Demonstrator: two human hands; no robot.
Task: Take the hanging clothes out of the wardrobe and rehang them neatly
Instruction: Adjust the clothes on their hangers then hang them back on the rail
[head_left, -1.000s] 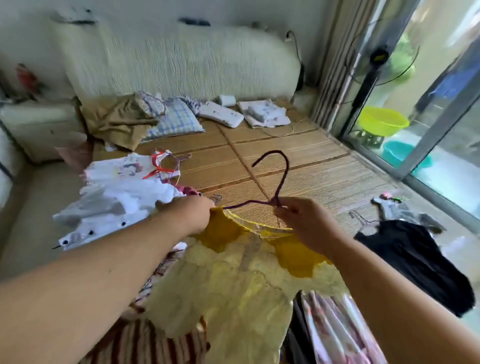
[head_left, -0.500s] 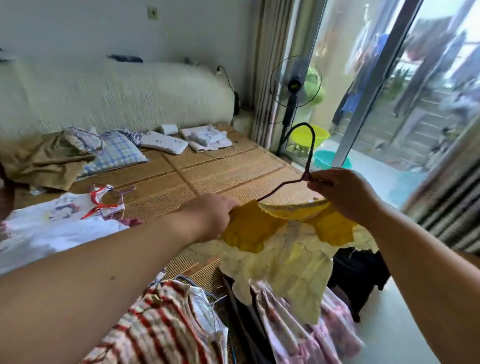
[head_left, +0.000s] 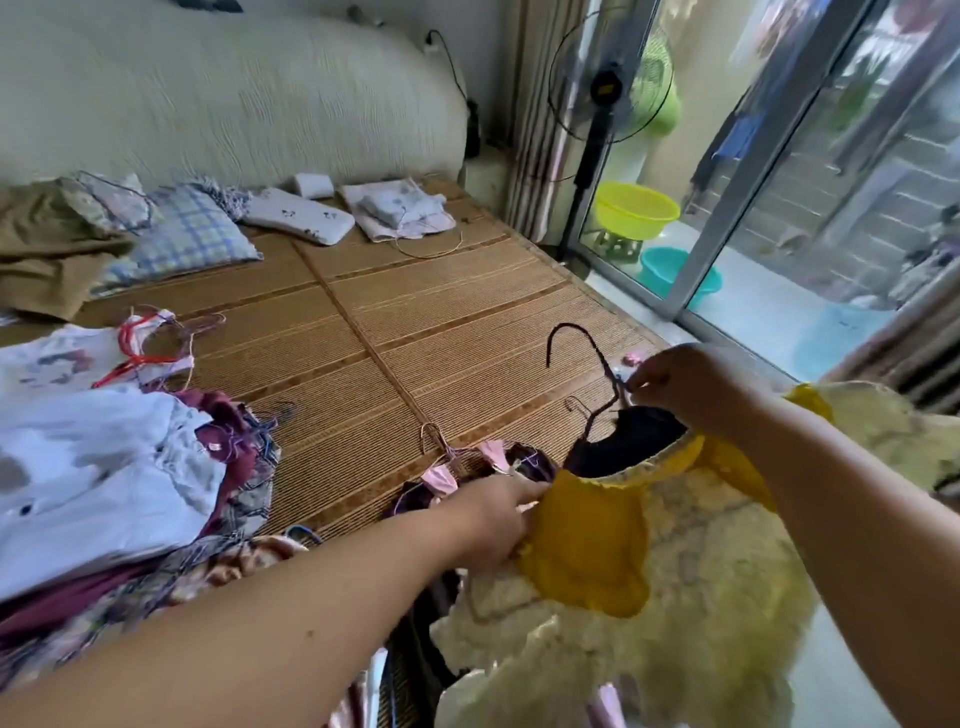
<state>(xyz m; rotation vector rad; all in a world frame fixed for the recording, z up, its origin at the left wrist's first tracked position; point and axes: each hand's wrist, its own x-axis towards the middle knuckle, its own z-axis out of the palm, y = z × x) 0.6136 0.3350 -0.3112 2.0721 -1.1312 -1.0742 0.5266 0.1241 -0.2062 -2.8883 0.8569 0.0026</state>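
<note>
Yellow garment is hanging on a dark hanger over the near edge of the woven mat. Right hand is pinching the hanger's neck below the hook; left hand is gripping the garment's yellow shoulder with curled fingers. A clothes pile is lying at left.

Bare mat lies open ahead of me; a clothes pile crowds my left, the fan and glass door close off my right.
</note>
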